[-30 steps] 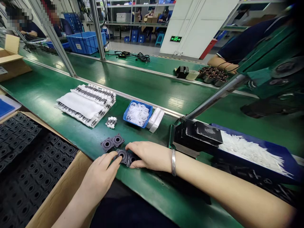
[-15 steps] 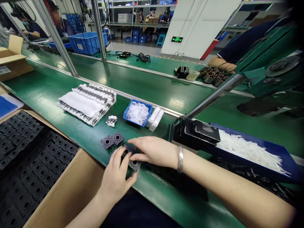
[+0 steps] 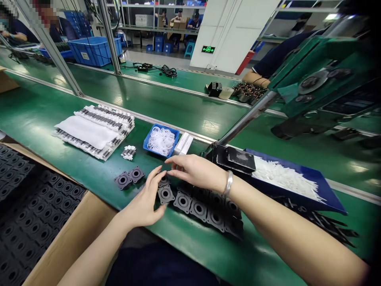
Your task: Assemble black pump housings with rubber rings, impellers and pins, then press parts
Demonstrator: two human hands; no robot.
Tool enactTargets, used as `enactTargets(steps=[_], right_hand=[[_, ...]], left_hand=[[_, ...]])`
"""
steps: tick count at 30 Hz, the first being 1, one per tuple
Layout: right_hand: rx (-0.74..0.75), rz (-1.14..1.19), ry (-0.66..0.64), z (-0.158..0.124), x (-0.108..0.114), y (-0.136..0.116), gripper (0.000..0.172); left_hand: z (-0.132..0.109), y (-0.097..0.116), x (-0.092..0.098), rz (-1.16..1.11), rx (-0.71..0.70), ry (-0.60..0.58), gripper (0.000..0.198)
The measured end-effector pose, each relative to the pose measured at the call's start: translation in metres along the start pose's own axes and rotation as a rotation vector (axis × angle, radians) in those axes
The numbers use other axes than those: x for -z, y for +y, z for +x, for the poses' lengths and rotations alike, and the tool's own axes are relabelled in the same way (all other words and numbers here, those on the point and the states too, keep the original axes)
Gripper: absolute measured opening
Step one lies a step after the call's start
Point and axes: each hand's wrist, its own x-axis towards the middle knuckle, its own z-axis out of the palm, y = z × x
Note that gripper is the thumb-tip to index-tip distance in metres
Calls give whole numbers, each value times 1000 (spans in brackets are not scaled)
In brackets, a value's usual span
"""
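My left hand (image 3: 144,203) has its fingers stretched out and its thumb spread, with a black square flange with a round hole (image 3: 166,194) between them. The fingertips lie beside or on it; I cannot tell how firmly they touch. Just above, my right hand (image 3: 195,170) points left, thumb and fingers apart, nothing seen between them. Another flange (image 3: 163,181) shows partly under the fingertips. To the right, a double row of the same flanges (image 3: 198,208) lies on the green bench, partly hidden by my right forearm. Two more (image 3: 129,177) sit left of my hands.
Beyond my hands are a blue tray (image 3: 147,148) of white rings, white boxes (image 3: 183,143), a small white-and-grey bundle (image 3: 129,152) and layered parts under a white sheet (image 3: 87,131). A green machine (image 3: 309,75) and a blue bin (image 3: 331,200) of white sticks stand right. A carton (image 3: 74,230) holds flanges at left.
The view has swung to the right. My right thumb has come away from the flanges and my fingers have loosened around them. More of the flange rows beneath my right arm now shows.
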Motion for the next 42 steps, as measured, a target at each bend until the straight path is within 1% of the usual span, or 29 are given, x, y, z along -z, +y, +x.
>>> enactTargets(steps=[3,8,11,13,15,16,18,20,21,22,23,24,26,29,32,34,36,38,40,42], right_hand=[[-21,44,40,-16,5,11,32],[-68,140,66,-40,7,28,35],[-102,171,52,-49,5,35,38],[-116,176,50,-52,3,38,39],[-121,169,55,-55,3,37,39],[-120,161,57,-56,3,36,39],[-113,143,55,-57,3,33,38],[-94,129,49,-59,3,29,38],[-81,125,46,-59,2,27,38],[-68,123,44,-59,2,26,38],[-59,121,43,-59,1,25,38],[-52,118,41,-60,0,24,37],[-49,113,30,-60,-1,23,37],[-42,106,24,-62,-2,23,38],[-45,98,41,-66,-1,21,38],[-44,92,52,-69,0,19,38],[-40,97,59,-74,0,16,38],[-50,111,65,-81,0,14,38],[-72,129,73,-90,-1,15,38],[-102,143,84,-101,-3,19,38]], left_hand=[[14,-3,6,-79,-13,-128,99],[36,-13,10,-192,-95,-288,105],[37,-7,10,-182,-122,-314,111],[30,4,13,-139,-122,-296,112],[16,15,20,-69,-124,-224,108],[9,19,25,-16,-122,-145,103],[-7,18,35,136,-88,104,90],[-21,6,44,306,14,356,77],[-28,-2,47,366,82,435,72],[-34,-11,49,402,152,479,68],[-41,-18,51,416,209,492,63],[-47,-24,51,419,247,483,57],[-58,-27,48,424,259,440,44],[-65,-18,39,434,176,354,34],[-57,-10,31,457,34,308,37],[-47,-13,29,493,-48,297,40],[-37,-19,29,510,-75,295,43],[-27,-28,31,477,-43,287,51],[-19,-35,35,394,28,257,72],[-12,-40,39,283,85,193,93]])
